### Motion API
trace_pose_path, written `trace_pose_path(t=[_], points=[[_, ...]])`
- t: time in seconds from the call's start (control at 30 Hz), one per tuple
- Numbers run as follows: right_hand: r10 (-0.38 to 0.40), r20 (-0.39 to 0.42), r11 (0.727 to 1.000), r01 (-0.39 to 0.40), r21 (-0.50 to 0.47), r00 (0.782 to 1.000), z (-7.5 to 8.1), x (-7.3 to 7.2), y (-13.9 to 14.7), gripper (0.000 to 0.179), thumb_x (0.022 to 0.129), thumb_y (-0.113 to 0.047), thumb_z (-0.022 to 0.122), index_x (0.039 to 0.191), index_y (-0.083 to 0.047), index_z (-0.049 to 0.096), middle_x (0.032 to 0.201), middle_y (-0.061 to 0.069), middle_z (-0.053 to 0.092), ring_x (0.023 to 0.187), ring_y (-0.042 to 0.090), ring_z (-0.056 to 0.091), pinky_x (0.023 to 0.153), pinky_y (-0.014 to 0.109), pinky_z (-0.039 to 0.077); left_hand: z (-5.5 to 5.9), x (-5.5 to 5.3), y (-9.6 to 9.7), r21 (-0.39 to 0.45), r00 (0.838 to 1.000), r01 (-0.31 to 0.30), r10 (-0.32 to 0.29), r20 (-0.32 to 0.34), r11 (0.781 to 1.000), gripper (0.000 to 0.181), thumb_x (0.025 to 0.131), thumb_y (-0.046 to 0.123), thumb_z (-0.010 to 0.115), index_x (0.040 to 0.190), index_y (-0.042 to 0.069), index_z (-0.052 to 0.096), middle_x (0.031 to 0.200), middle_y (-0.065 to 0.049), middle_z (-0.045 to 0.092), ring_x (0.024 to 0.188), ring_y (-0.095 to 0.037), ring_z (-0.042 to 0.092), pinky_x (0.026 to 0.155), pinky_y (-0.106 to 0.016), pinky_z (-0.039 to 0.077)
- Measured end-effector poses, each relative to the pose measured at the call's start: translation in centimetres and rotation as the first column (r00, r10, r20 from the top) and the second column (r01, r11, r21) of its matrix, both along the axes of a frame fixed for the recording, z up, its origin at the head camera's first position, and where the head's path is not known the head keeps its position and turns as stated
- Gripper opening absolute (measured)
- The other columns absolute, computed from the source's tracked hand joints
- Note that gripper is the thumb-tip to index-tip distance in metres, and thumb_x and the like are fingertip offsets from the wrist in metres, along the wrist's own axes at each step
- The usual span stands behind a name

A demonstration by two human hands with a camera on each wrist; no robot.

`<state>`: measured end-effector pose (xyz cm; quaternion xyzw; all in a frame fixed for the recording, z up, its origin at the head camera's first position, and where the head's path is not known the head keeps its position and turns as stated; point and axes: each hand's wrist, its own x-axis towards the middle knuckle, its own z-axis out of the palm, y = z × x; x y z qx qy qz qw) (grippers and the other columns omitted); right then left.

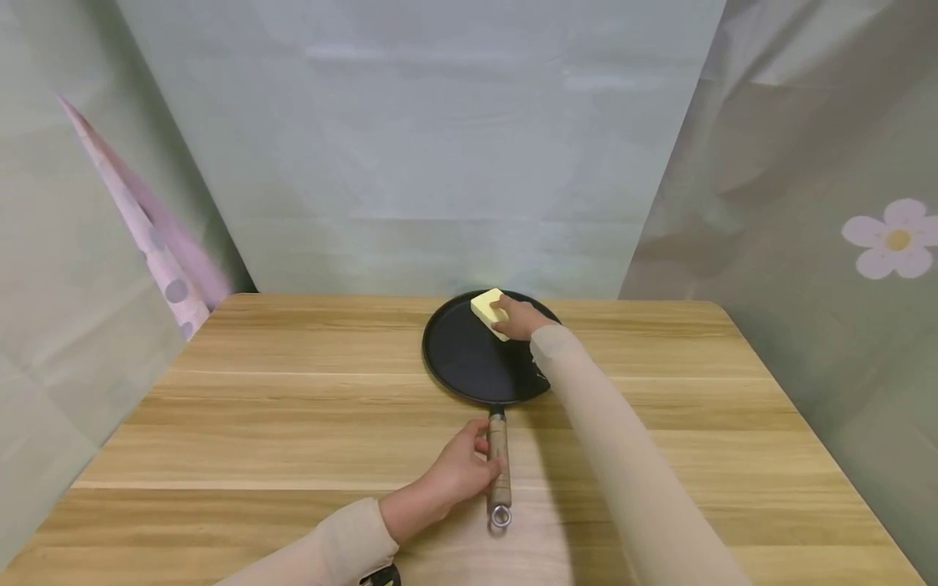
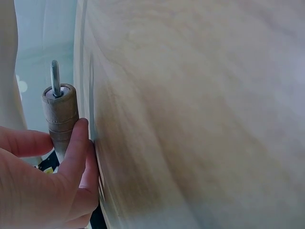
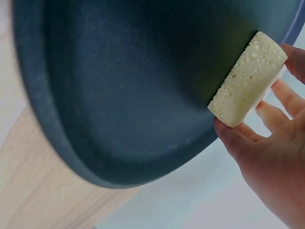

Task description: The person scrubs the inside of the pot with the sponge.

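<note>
On table, black pan, handle toward person

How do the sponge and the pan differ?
The sponge is pale yellow; the pan is black. The sponge is a small block; the pan is wide and round. The right hand grips the sponge; the left hand holds the pan's handle. Both are held.

A wood-grained table carries a round black pan close to its far edge.
</note>
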<state>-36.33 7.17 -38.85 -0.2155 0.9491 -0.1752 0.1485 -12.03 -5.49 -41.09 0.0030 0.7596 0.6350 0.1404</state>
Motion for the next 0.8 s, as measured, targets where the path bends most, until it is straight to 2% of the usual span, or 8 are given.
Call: trace_pose_path(t=[0.23,0.6,0.8], points=[[-0.011,0.005,1.0,0.011,-0.001,1.0,-0.1,-0.2,0.9,0.055,0.1,-0.027,0.05,0.15,-0.012,0.032,0.159,0.012,0.014,0.141,0.035,0.024,0.114,0.047,0.026,0.0,-0.2,0.1,-0.013,1.0,0.001,0.0,0.012,1.0,0.065,0.083,-0.008,0.063,0.14,-0.012,0.031,0.1,-0.018,0.048,0.069,-0.018,0.054,0.057,-0.032,0.055],[0.0,-0.036,1.0,0.0,0.002,0.999,-0.3,-0.2,2.0,0.055,0.099,-0.026,0.051,0.149,-0.008,0.034,0.158,0.015,0.018,0.139,0.036,0.029,0.114,0.045,0.028,0.2,-0.2,0.2,-0.013,1.0,0.0,0.0,0.007,1.0,0.064,0.083,-0.008,0.062,0.139,-0.012,0.031,0.101,-0.018,0.047,0.069,-0.018,0.054,0.056,-0.032,0.055],[0.01,-0.049,1.0,-0.01,-0.007,0.999,-0.3,0.0,2.6,0.055,0.099,-0.023,0.051,0.147,-0.003,0.035,0.156,0.02,0.019,0.139,0.038,0.027,0.115,0.046,0.025,0.2,-0.3,0.2,-0.008,1.0,0.003,-0.003,0.012,1.0,0.065,0.083,-0.008,0.062,0.14,-0.012,0.031,0.102,-0.019,0.047,0.071,-0.019,0.054,0.058,-0.032,0.055]])
